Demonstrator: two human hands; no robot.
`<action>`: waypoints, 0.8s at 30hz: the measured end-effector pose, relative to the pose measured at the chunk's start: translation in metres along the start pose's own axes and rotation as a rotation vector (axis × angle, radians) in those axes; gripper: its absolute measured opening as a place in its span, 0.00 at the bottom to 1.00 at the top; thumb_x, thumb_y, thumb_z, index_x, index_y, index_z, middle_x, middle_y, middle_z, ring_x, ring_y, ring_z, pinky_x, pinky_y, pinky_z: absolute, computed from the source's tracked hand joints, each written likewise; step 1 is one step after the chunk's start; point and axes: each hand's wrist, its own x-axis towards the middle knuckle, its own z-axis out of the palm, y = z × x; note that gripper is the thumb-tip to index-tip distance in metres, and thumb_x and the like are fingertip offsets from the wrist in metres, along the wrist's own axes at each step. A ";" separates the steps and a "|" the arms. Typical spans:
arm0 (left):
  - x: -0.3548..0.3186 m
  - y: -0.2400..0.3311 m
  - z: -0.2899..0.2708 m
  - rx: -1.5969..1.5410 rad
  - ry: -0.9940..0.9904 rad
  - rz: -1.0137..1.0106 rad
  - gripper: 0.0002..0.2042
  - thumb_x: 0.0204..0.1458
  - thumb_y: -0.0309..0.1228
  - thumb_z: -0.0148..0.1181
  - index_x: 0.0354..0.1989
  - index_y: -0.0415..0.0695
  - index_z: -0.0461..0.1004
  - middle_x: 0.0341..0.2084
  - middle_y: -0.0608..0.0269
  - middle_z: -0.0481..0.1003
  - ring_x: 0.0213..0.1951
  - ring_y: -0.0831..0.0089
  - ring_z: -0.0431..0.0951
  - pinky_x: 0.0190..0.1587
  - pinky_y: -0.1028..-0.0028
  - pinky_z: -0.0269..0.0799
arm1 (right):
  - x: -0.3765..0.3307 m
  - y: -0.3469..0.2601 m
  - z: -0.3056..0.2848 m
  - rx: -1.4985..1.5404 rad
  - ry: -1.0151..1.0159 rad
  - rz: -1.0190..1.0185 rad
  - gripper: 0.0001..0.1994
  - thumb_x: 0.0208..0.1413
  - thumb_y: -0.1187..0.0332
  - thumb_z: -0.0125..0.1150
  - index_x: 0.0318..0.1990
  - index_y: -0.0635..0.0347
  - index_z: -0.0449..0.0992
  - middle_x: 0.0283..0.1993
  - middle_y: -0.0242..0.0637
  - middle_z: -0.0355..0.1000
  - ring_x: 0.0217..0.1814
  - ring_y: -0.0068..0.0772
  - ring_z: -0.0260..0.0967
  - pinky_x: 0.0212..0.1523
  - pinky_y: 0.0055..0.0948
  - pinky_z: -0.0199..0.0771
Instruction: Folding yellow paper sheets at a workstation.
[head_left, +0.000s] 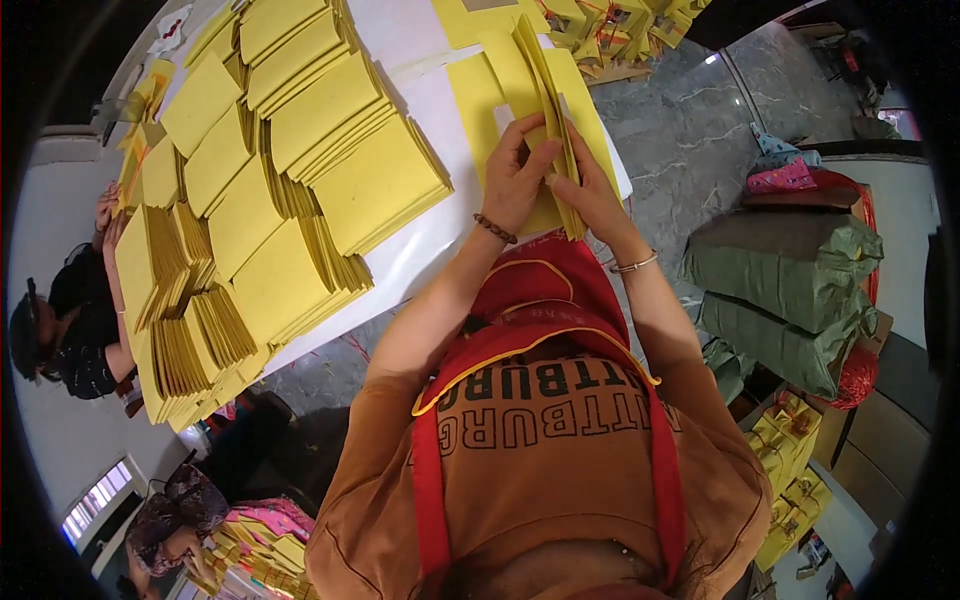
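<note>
Over the table edge, my left hand [515,175] and my right hand [592,190] hold a folded stack of yellow paper [545,85] between them. The stack stands on edge, its leaves fanned slightly apart at the far end. My left fingers curl against its left face with the thumb pressed on it. The right hand clasps its other side, thumb toward me, some of the fingers hidden. Beneath lies a flat yellow sheet [590,95]. A pale strip [503,120] shows beside my left fingertips; I cannot tell what it is.
Many folded yellow paper stacks [330,130] cover the left of the white table [405,260]. Another person's hand [108,205] touches papers at the far left. Green wrapped bundles [780,270] stand at right, yellow bundles [790,440] below them. Another person [175,510] is at lower left.
</note>
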 end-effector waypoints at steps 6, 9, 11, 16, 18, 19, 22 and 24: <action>0.003 -0.004 -0.003 0.032 0.048 0.020 0.08 0.50 0.28 0.52 0.37 0.39 0.69 0.20 0.72 0.66 0.23 0.86 0.61 0.25 0.85 0.58 | -0.001 0.002 -0.003 0.133 0.015 0.058 0.32 0.50 0.68 0.50 0.61 0.64 0.43 0.60 0.38 0.49 0.61 0.27 0.46 0.58 0.22 0.46; 0.004 -0.001 -0.003 -0.006 0.053 0.016 0.05 0.50 0.28 0.53 0.31 0.39 0.69 0.20 0.72 0.67 0.23 0.87 0.62 0.25 0.85 0.58 | -0.001 0.007 -0.006 0.182 0.016 0.090 0.31 0.51 0.67 0.48 0.61 0.64 0.44 0.59 0.38 0.50 0.61 0.27 0.46 0.58 0.22 0.45; 0.004 -0.001 -0.005 -0.007 0.040 -0.032 0.05 0.49 0.28 0.54 0.29 0.39 0.69 0.20 0.73 0.67 0.23 0.88 0.62 0.24 0.86 0.58 | -0.001 0.010 -0.007 0.187 0.024 0.096 0.31 0.51 0.67 0.48 0.61 0.64 0.44 0.59 0.38 0.50 0.60 0.27 0.47 0.58 0.22 0.46; 0.004 0.002 -0.003 -0.013 0.051 -0.039 0.06 0.49 0.29 0.55 0.29 0.39 0.70 0.19 0.73 0.67 0.22 0.88 0.62 0.23 0.86 0.57 | -0.001 0.008 -0.006 0.153 0.040 0.093 0.30 0.50 0.67 0.47 0.61 0.64 0.45 0.58 0.39 0.52 0.59 0.27 0.48 0.57 0.22 0.47; 0.004 0.002 -0.002 -0.029 0.058 -0.036 0.06 0.48 0.29 0.55 0.29 0.39 0.70 0.19 0.73 0.67 0.22 0.88 0.62 0.23 0.86 0.57 | -0.001 0.008 -0.007 0.187 0.032 0.100 0.30 0.50 0.68 0.48 0.61 0.64 0.45 0.57 0.38 0.53 0.59 0.27 0.49 0.57 0.22 0.48; 0.004 0.002 -0.002 -0.034 0.062 -0.026 0.06 0.48 0.29 0.55 0.29 0.39 0.70 0.19 0.73 0.67 0.22 0.88 0.62 0.23 0.86 0.57 | -0.001 0.008 -0.007 0.221 0.024 0.106 0.30 0.49 0.69 0.48 0.60 0.63 0.46 0.57 0.38 0.53 0.58 0.27 0.50 0.56 0.21 0.49; 0.004 0.001 -0.003 -0.025 0.060 -0.014 0.06 0.48 0.30 0.56 0.30 0.40 0.70 0.19 0.74 0.67 0.22 0.88 0.62 0.23 0.86 0.57 | -0.001 0.007 -0.005 0.254 0.053 0.126 0.29 0.48 0.70 0.48 0.60 0.63 0.48 0.55 0.37 0.56 0.56 0.26 0.51 0.55 0.21 0.51; 0.003 0.001 -0.004 -0.010 0.053 -0.011 0.06 0.48 0.30 0.56 0.30 0.40 0.70 0.20 0.74 0.67 0.22 0.88 0.62 0.23 0.86 0.57 | -0.002 0.006 -0.006 0.214 0.049 0.145 0.29 0.48 0.70 0.48 0.59 0.63 0.49 0.54 0.36 0.57 0.56 0.26 0.52 0.55 0.21 0.51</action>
